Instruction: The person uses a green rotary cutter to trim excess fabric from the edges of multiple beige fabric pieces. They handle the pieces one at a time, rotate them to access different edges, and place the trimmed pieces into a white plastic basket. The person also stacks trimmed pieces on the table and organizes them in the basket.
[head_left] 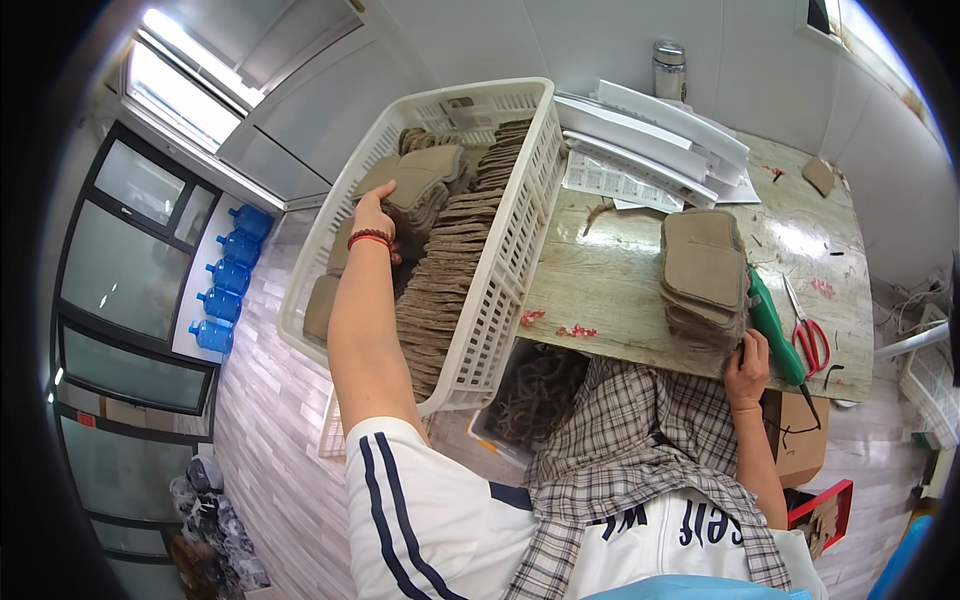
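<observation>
The left hand (pixel 374 222) touches a stack of tan, rounded fabric pads (pixel 425 188) inside the white slotted plastic basket (pixel 521 240); I cannot tell whether it clasps them, and an uneven hold could let layers slide apart. The right hand (pixel 746 372), grip also unclear, curls beside the uneven tan pad pile (pixel 703 258) near the pale wood-grain table's (pixel 610 300) edge, where a knock could topple it.
</observation>
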